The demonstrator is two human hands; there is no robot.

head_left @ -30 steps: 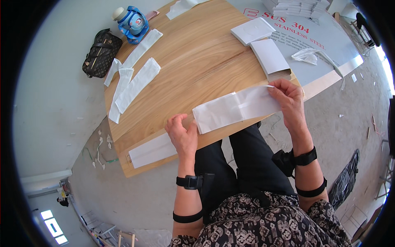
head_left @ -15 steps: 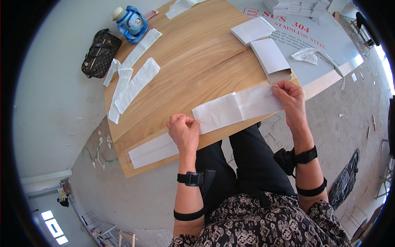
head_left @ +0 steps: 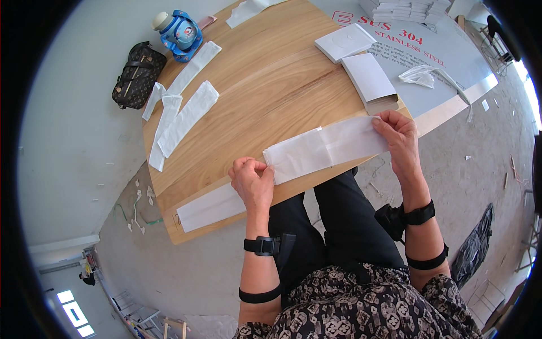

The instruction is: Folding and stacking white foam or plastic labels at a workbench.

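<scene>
A long white folded strip (head_left: 305, 153), thin like paper or cloth, lies along the near edge of the wooden table. My left hand (head_left: 252, 182) is closed, thumb and fingers pinching the strip's left end. At the strip's right end, my right hand (head_left: 398, 138) grips the corner between thumb and bent fingers, holding it slightly off the wood. Another flat white strip (head_left: 212, 208) stretches out to the left from beneath my left hand; whether the two join is hidden there. Near my right hand stands an open-ended white box (head_left: 370, 79).
Several folded white strips (head_left: 188, 116) lie on the table's left side (head_left: 271, 85). Beyond them are a blue bottle (head_left: 183, 37) and a dark patterned bag (head_left: 139, 76). A second white box (head_left: 345, 42) sits at the far right, beside a grey sheet holding crumpled plastic (head_left: 419, 76).
</scene>
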